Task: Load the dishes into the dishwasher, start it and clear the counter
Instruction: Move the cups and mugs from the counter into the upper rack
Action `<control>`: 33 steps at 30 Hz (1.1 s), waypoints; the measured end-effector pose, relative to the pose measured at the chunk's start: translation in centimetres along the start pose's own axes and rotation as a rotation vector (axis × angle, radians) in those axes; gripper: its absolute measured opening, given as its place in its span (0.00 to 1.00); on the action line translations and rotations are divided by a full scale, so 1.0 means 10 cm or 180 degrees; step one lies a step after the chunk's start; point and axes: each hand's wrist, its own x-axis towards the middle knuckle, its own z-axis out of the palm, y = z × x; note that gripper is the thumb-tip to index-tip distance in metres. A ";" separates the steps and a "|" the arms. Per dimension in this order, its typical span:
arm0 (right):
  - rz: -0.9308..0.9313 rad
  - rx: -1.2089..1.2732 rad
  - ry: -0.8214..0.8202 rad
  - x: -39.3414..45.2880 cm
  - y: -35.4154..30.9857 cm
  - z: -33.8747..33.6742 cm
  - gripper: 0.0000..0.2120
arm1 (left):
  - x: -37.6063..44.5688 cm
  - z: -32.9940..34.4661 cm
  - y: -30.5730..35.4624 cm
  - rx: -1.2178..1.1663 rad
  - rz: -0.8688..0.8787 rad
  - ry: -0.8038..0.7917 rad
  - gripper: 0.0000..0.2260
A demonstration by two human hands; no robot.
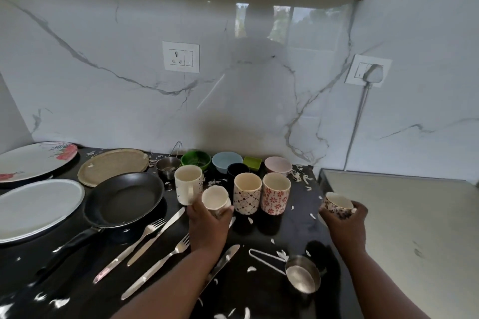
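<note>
My left hand (pixel 207 225) is closed around a small cream cup (pixel 214 199), tilted, just in front of a white mug with a handle (pixel 188 184). My right hand (pixel 344 223) grips a patterned cup (pixel 337 204) at the counter's right edge. Two patterned mugs (pixel 247 193) (pixel 276 193) stand upright between my hands. Behind them sit several small bowls: green (pixel 195 159), blue (pixel 226 162), pink (pixel 277 165). A black frying pan (pixel 124 197) lies left of the mugs. Forks and knives (pixel 153 238) lie on the black counter (pixel 261 290) in front.
Plates lie at the far left: a floral one (pixel 33 160), a white one (pixel 36 210) and a tan round one (pixel 112 166). A steel ladle-cup (pixel 302 276) rests near my right forearm. White scraps litter the counter. A grey appliance top (pixel 404 230) adjoins on the right.
</note>
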 end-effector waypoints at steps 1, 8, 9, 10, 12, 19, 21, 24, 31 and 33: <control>0.0037 0.0030 0.0039 -0.16 -0.02 -0.09 0.34 | -0.07 -0.07 0.00 -0.0006 0.0134 -0.0024 0.38; 0.0122 0.0053 -0.0147 -1.06 0.09 -0.68 0.33 | -0.73 -0.17 0.07 0.0314 0.1488 -0.0305 0.35; 0.0118 0.0035 -0.0187 -1.14 0.13 -0.79 0.32 | -0.88 -0.13 0.09 0.0281 0.1771 -0.0395 0.35; 0.0132 0.0038 -0.0214 -1.20 0.18 -0.92 0.31 | -1.03 -0.08 0.11 0.0193 0.2027 -0.0537 0.35; 0.0232 0.0192 -0.0179 -1.29 0.29 -1.20 0.32 | -1.35 0.02 0.21 -0.0115 0.2316 -0.1055 0.35; 0.0555 0.0412 0.0528 -1.64 0.98 -2.53 0.34 | -2.65 0.54 0.52 -0.0286 0.3062 -0.3236 0.34; 0.0657 0.0371 0.0823 -1.78 1.30 -3.04 0.32 | -3.15 0.73 0.51 -0.0149 0.3349 -0.3668 0.36; 0.0872 0.0216 0.1078 -2.08 1.77 -3.82 0.32 | -3.95 1.02 0.45 0.0112 0.3496 -0.4173 0.37; 0.1496 -0.0502 0.0935 -2.89 2.68 -5.21 0.32 | -5.27 1.64 0.50 0.1668 0.3482 -0.4918 0.37; 0.1809 -0.0421 0.0740 -3.04 2.87 -5.36 0.33 | -5.41 1.76 0.48 0.1986 0.3320 -0.5063 0.38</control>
